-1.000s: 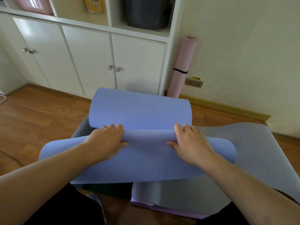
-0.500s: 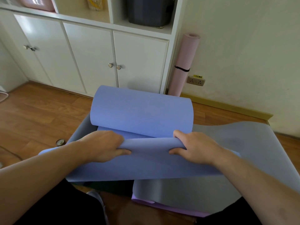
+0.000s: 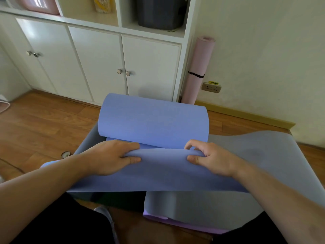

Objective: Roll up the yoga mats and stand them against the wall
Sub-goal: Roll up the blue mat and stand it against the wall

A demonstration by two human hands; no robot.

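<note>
Head view. My left hand [image 3: 112, 156] grips the near fold of the soft blue foam yoga mat [image 3: 153, 120]: the fingers curl over the top of the fold and the thumb presses its front face. My right hand [image 3: 209, 158] grips the same fold further right, fingers hooked over the crest, thumb flat on the front. The two hands are apart, level with each other.

The blue mat lies across the floor in front of me. Its far end curls up and back toward me in a loose arch just behind my knuckles. Its near portion drapes down from my hands toward my lap.

Under the blue mat lies a flat grey yoga mat [image 3: 263, 155], spread out to my right. A purple edge [image 3: 184, 224] shows beneath the grey mat at its near border; I cannot tell whether it is a separate mat or the grey one's underside.

A rolled pale pink yoga mat [image 3: 197, 71] with a black band stands upright against the cream wall [image 3: 263, 50], just beside the white cabinet [image 3: 105, 64]. A wall socket [image 3: 211, 87] sits near the pink roll. The floor is brown wood planks [image 3: 35, 124]. A small round object [image 3: 66, 154] lies on the floor left of the mats; too small to identify.
</note>
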